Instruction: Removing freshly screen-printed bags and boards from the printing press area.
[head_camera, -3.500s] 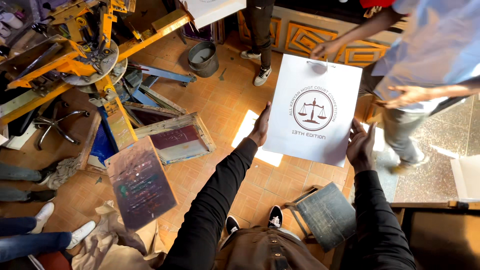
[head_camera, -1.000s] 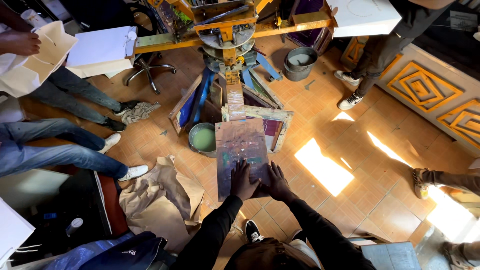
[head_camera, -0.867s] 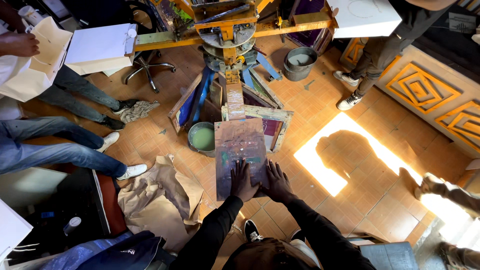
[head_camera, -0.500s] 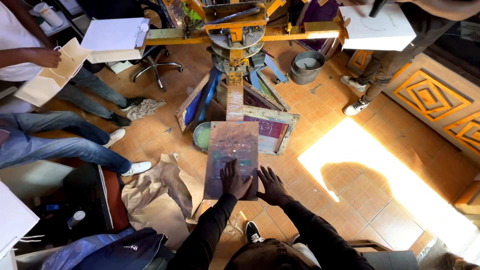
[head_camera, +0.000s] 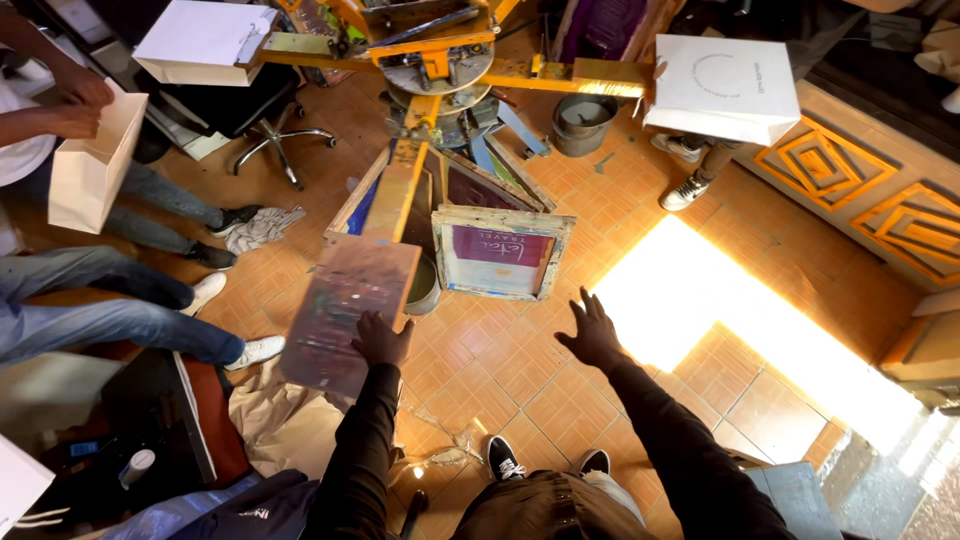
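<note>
While the left hand (head_camera: 382, 338) lies flat on the lower right edge of the ink-stained board (head_camera: 345, 312), its fingers look loosely curled against the surface, though the angle makes the grip hard to judge. That board sits on a yellow arm (head_camera: 400, 190) of the press (head_camera: 435, 70), tilted over the tiled floor (head_camera: 500, 370). Off to the side, the right hand (head_camera: 592, 335) hangs in the air with fingers spread, touching nothing. Just beyond it a wooden screen frame (head_camera: 500, 252) leans by the press. Farther out, white bags (head_camera: 722, 88) rest on other arms, and a seated person holds another bag (head_camera: 90, 165).
</note>
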